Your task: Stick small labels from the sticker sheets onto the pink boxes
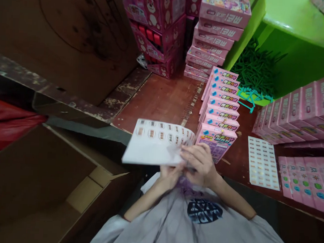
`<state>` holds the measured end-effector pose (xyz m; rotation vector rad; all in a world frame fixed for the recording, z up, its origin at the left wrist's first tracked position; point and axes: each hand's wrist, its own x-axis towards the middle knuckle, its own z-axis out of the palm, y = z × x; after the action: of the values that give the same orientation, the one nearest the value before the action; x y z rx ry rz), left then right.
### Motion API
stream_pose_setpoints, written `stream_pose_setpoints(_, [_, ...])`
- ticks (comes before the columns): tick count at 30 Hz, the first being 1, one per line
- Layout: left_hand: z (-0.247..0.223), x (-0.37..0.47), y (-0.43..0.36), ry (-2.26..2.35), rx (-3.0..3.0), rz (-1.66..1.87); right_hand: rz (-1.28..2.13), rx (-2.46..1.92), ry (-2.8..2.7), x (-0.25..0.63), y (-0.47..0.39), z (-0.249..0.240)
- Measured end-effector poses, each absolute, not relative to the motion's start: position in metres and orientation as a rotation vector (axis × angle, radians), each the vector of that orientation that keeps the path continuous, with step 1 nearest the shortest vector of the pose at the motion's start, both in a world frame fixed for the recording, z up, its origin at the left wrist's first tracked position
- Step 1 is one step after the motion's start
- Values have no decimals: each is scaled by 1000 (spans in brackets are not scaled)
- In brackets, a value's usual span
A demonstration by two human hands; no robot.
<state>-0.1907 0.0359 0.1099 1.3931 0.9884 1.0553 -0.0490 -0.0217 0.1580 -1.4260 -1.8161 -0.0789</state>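
A white sticker sheet with rows of small oval labels is held out in front of my shirt; whether it is one sheet or a stack I cannot tell. My left hand grips it from below, its fingers partly hidden under the sheet. At the sheet's right end my right hand is closed on the edge, fingers bent and slightly blurred. Just beyond my right hand stands a row of pink boxes with printed fronts.
Stacked pink boxes and bear-printed display boxes stand at the back. A green bin holds teal plastic pieces. Another label sheet lies right, beside more pink boxes. An open cardboard carton is at left.
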Motion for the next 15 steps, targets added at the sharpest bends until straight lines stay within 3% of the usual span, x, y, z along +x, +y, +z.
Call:
stream_pose_setpoints(3, [126, -198, 60, 953, 1130, 955, 142, -1293, -1869, -48, -22, 171])
stream_pose_setpoints(8, [146, -228, 93, 810, 890, 530, -80, -1389, -1700, -24, -13, 192])
stream_pose_setpoints(15, [165, -227, 107, 600, 759, 343, 137, -1283, -1930, -8, 15, 199])
